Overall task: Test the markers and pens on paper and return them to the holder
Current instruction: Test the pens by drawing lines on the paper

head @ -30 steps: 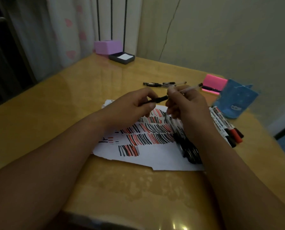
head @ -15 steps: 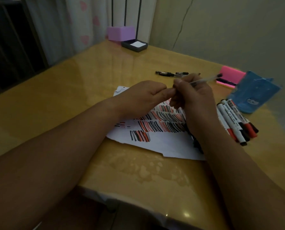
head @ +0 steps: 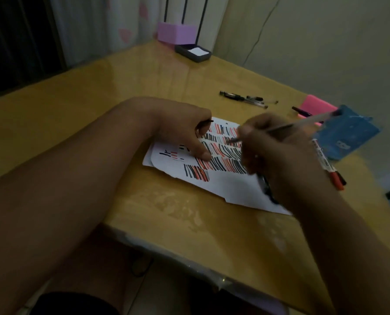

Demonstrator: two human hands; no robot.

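On the glossy yellow counter (head: pixel 98 98), seen from the head camera, lies a white sheet of paper (head: pixel 223 189) covered with rows of short red and black strokes. The left hand (head: pixel 185 130) rests on the sheet's upper left part. One of its fingers (head: pixel 204 154) presses down on the paper, while the thumb and forefinger pinch a small black cap (head: pixel 206 121). The right hand (head: pixel 278 151) is curled round a clear-barrelled pen (head: pixel 303 122), which slants up and to the right. Its tip touches the paper among the strokes in the upper rows.

Just right of the paper, partly hidden by the right wrist, lie white-barrelled markers with red and black caps (head: pixel 328 164), side by side. Beside them, further right, is a blue fabric pouch (head: pixel 353 133). Touching its far edge is a pink block (head: pixel 316 106) with a black pen (head: pixel 300 111) lying across it. Beyond the paper, well apart from the hands, a few loose dark and clear pens (head: pixel 246 98) lie together on the counter. At the far corner stand a lilac box (head: pixel 176 32) and, just in front of it, a dark shallow tray holding white paper (head: pixel 193 52). A dark object under the right wrist is too hidden to tell.
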